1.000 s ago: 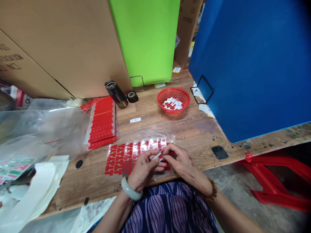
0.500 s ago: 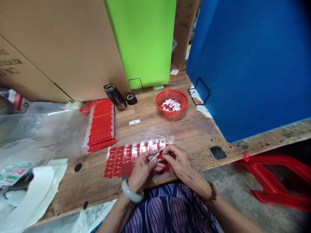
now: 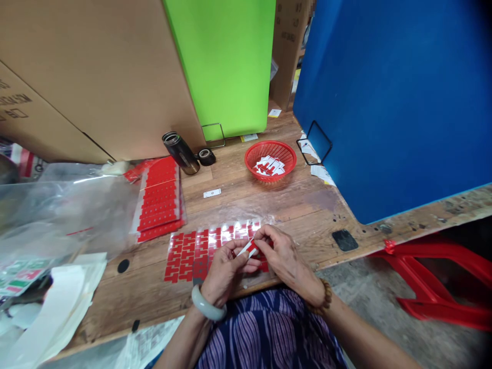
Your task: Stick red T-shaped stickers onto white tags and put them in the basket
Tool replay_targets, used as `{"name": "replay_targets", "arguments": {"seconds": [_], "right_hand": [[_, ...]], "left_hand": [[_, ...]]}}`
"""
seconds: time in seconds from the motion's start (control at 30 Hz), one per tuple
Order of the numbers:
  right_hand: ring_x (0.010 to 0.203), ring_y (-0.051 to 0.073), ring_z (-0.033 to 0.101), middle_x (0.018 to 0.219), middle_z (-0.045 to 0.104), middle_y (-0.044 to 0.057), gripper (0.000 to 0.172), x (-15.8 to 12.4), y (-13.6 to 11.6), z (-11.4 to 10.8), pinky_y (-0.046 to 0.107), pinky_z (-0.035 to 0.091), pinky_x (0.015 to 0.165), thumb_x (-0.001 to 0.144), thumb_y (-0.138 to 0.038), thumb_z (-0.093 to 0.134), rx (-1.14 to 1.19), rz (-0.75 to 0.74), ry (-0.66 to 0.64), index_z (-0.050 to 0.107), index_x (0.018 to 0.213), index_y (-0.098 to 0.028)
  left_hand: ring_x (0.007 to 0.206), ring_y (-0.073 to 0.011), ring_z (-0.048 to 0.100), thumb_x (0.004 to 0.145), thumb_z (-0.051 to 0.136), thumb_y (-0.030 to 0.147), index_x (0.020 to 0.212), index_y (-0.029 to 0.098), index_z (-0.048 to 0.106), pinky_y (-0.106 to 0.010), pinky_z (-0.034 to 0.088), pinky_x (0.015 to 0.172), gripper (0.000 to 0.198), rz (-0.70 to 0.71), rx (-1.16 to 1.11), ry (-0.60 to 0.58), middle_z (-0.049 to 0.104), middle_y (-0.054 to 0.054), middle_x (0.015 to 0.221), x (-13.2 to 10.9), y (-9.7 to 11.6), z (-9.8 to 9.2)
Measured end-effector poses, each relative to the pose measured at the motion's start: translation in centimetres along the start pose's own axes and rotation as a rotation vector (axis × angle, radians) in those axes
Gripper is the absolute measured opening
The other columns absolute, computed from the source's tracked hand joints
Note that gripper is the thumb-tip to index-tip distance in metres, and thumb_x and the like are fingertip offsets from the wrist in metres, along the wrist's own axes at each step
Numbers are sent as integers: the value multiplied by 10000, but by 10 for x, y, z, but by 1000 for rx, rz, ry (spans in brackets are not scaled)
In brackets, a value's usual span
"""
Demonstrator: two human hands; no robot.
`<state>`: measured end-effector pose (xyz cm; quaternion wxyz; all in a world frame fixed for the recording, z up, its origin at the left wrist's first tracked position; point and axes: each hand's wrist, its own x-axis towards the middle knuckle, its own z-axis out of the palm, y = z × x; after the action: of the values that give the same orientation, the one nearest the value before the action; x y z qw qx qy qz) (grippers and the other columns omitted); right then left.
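Note:
Between the thumb and fingers of my left hand (image 3: 226, 264) is a small white card (image 3: 243, 250) with a red sticker (image 3: 252, 246) lying across it. My right hand (image 3: 285, 256) meets it from the right, its thumb and forefinger pinched at the sticker's upper end. Both hands are over the table's front edge. Under them, partly hidden, lies a clear sheet of red stickers (image 3: 187, 256) in T-like shapes. Farther back stands a red plastic basket (image 3: 250, 165) holding several white cards with red pieces (image 3: 271, 165). A single white card (image 3: 212, 193) lies left of the basket.
A stack of red sticker sheets (image 3: 159, 197) and clear plastic bags (image 3: 77, 205) lie at left. An uncapped black flask (image 3: 183, 155) stands beside its lid (image 3: 206, 157). Green (image 3: 226, 66) and blue panels (image 3: 395, 102) rise behind. A red stool (image 3: 423, 277) is at right.
The card has turned, showing more of its white face and the red sticker on it. My right fingers have shifted slightly on the sticker. The view has moved a little.

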<state>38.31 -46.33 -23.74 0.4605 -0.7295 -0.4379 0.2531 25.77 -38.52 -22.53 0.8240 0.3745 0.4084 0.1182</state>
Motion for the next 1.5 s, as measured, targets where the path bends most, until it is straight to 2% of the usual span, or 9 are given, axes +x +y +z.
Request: {"name": "replay_targets", "arguments": {"seconds": [0.63, 1.0, 1.27, 1.37, 1.5], "right_hand": [[772, 173, 518, 807, 567, 12, 110, -3, -1, 7, 315, 365, 765, 837, -118, 450, -170, -102, 17, 485, 795, -213], [762, 167, 515, 791, 562, 8, 98, -1, 3, 10, 285, 361, 709, 825, -122, 458, -170, -65, 3, 487, 789, -209], [768, 157, 493, 786, 548, 5, 109, 3, 0, 9, 280, 374, 735, 811, -98, 471, -157, -78, -17, 499, 772, -196], [806, 163, 492, 834, 531, 19, 91, 4, 4, 8, 286, 383, 750, 810, -114, 490, -176, -88, -8, 529, 784, -191], [751, 151, 501, 865, 532, 24, 82, 10, 15, 4, 276, 405, 699, 776, -149, 545, -127, -37, 6, 538, 849, -186]], "left_hand": [[589, -143, 683, 634, 770, 193, 989, 98, 565, -202, 532, 594, 421, 0, -18, 29, 705, -66, 728, -1, -2, -1], [609, -147, 688, 674, 734, 180, 1003, 100, 547, -199, 540, 599, 387, 26, -3, 60, 702, -60, 715, -1, -6, 0], [588, -144, 685, 688, 709, 148, 1015, 91, 521, -198, 541, 590, 382, 33, -8, 88, 707, -73, 705, 2, -10, -2], [584, -142, 683, 708, 684, 124, 1013, 88, 525, -198, 543, 584, 346, 33, 5, 104, 705, -74, 700, 2, -10, -2], [572, -135, 680, 730, 639, 69, 975, 87, 534, -197, 544, 575, 267, 11, 2, 121, 708, -83, 734, 2, -9, -2]]}}
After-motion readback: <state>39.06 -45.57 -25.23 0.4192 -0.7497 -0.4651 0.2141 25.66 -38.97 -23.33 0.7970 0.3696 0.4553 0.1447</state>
